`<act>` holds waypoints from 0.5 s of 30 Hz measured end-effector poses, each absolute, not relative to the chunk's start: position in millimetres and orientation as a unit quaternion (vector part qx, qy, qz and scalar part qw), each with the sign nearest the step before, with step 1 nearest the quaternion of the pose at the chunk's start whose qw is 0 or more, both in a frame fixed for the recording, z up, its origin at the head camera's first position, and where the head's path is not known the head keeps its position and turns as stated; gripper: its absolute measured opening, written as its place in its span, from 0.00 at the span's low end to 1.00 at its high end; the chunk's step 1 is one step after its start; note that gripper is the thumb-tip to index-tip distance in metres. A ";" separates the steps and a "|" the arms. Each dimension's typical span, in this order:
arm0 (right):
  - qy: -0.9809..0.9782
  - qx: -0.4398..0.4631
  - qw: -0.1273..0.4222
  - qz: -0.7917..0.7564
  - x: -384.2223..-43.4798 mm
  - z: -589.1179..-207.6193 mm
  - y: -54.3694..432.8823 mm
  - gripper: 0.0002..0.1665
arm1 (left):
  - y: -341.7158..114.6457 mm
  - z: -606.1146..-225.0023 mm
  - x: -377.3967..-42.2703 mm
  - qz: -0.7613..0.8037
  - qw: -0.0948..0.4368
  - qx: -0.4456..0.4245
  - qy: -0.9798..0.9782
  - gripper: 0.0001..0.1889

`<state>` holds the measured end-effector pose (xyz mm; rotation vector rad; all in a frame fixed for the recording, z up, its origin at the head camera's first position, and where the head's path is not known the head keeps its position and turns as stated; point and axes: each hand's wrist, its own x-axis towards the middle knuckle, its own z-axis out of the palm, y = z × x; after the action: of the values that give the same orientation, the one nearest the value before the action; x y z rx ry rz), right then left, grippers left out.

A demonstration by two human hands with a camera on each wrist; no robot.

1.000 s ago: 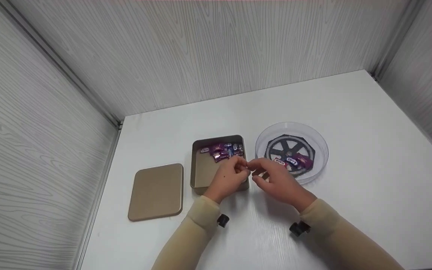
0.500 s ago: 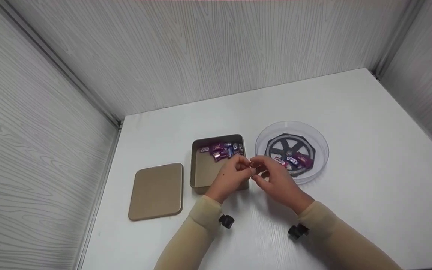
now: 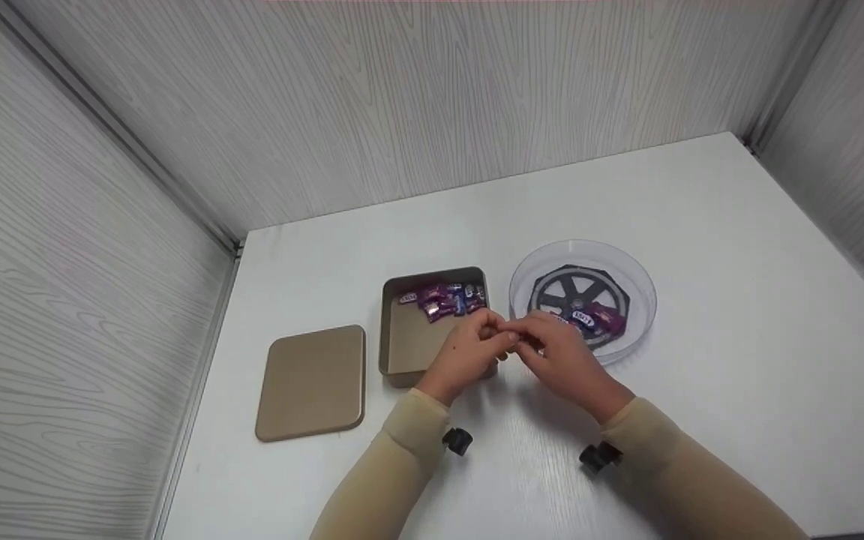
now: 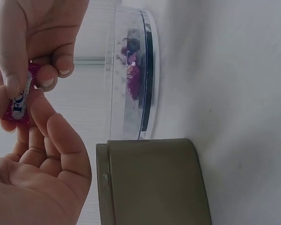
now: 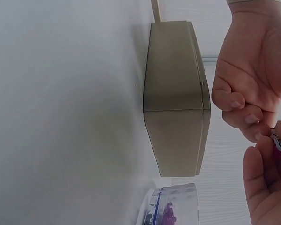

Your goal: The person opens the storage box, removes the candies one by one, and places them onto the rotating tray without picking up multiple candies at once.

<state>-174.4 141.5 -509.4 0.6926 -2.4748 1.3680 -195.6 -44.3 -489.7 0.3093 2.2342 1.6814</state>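
A small candy point(image 4: 21, 101) in a shiny magenta wrapper with a white lettered label is held between both hands, above the gap between tin and dish. My left hand point(image 3: 462, 356) pinches one end with thumb and fingers. From the other side my right hand point(image 3: 567, 364) grips it, thumb on the label in the left wrist view. The hands hide the candy in the head view. A gold tin point(image 3: 411, 352) on the left holds several purple and blue wrapped candies point(image 3: 439, 301). On the right, a clear round dish point(image 3: 638, 322) contains a few wrapped candies point(image 3: 604, 319).
A flat gold lid point(image 3: 312, 382) lies on the white table point(image 3: 747, 360) left of the tin. A dark spoked disc point(image 3: 571, 289) shows in the dish. Wood-grain panels point(image 3: 432, 97) enclose the back and sides.
The hands have come together, their fingertips meeting over the candy. The left hand has shifted slightly to the right. Tin, lid and dish stay in place.
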 end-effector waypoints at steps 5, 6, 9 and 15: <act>-0.847 0.218 0.104 0.474 -177.5 -508.6 144.6 0.11 | -45.9 -488.4 -196.5 0.544 0.149 0.118 0.817 0.07; -0.849 0.214 0.103 0.473 -178.5 -508.4 145.8 0.10 | -46.6 -488.2 -196.8 0.532 0.143 0.121 0.826 0.07; -0.860 0.200 0.105 0.457 -182.7 -507.8 152.5 0.09 | -49.6 -487.9 -197.5 0.501 0.123 0.130 0.847 0.05; -0.900 0.151 0.094 0.399 -195.5 -507.4 180.7 0.05 | -58.9 -486.9 -197.0 0.482 0.116 0.127 0.859 0.04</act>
<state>-195.5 180.7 -507.4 0.4472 -2.6681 1.1828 -197.0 -58.9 -486.9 0.3726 2.5152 1.4116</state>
